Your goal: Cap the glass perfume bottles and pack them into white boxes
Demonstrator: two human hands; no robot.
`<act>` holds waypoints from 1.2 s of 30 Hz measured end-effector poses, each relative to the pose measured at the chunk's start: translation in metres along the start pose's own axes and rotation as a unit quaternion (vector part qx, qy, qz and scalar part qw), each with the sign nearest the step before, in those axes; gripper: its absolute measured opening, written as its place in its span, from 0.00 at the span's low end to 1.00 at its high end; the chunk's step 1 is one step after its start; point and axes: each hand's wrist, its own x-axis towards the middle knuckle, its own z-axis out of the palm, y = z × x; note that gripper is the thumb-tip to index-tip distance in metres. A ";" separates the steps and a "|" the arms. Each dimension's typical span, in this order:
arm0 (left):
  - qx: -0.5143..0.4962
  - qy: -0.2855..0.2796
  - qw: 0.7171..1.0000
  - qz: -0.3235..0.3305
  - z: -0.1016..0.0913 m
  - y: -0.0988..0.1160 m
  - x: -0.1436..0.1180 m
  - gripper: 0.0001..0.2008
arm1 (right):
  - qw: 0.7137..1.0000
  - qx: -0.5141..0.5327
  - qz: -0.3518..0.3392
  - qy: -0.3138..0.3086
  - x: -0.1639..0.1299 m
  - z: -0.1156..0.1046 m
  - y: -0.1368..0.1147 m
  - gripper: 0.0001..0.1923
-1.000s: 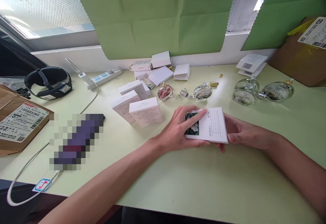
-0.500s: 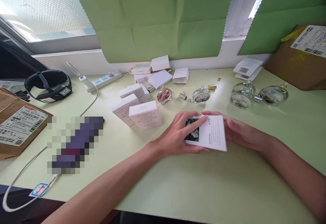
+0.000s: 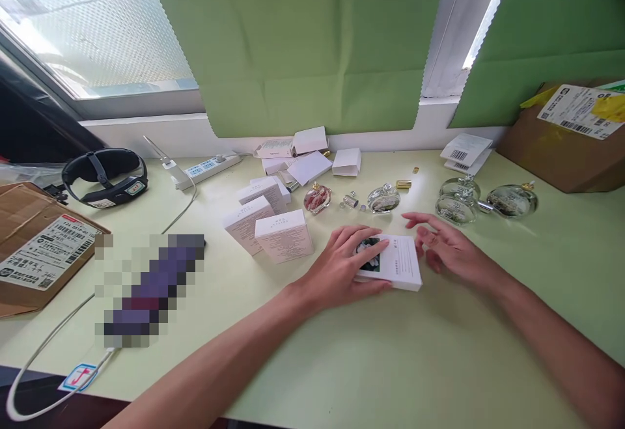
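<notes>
A white perfume box (image 3: 403, 263) with a flower picture lies nearly flat on the pale green table. My left hand (image 3: 349, 260) grips its left end, fingers across the top and thumb along the near edge. Just right of the box, my right hand (image 3: 446, 247) is apart from it, fingers spread and loosely curled with nothing in them. Beyond my hands stand a clear perfume bottle (image 3: 384, 200) and a pink-red perfume bottle (image 3: 317, 199). Small silver parts (image 3: 350, 201) lie between them, and a gold cap (image 3: 403, 184) lies beside the clear one.
Several white boxes (image 3: 284, 237) stand left of my hands, with opened cartons (image 3: 309, 167) behind. More glass bottles (image 3: 512, 201) are at the right, near a cardboard box (image 3: 561, 149). A pixelated dark object (image 3: 153, 286), cable, power strip (image 3: 208, 168) and black headset (image 3: 105, 178) occupy the left.
My right hand has let go of the box's right side and its fingers have spread. The box now lies lower and flatter under my left hand. The camera view has shifted slightly.
</notes>
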 end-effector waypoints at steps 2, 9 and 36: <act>0.021 0.005 1.000 -0.006 -0.002 0.000 0.000 0.21 | 0.988 -0.092 -0.073 0.096 0.004 -0.003 0.003 0.21; 0.058 -0.012 0.997 -0.057 0.002 0.006 -0.002 0.20 | 0.950 -0.198 -0.159 0.182 0.017 -0.012 0.009 0.17; 0.136 -0.043 0.990 -0.010 0.030 -0.010 0.044 0.25 | 0.971 0.054 -0.084 0.218 0.026 -0.005 -0.027 0.21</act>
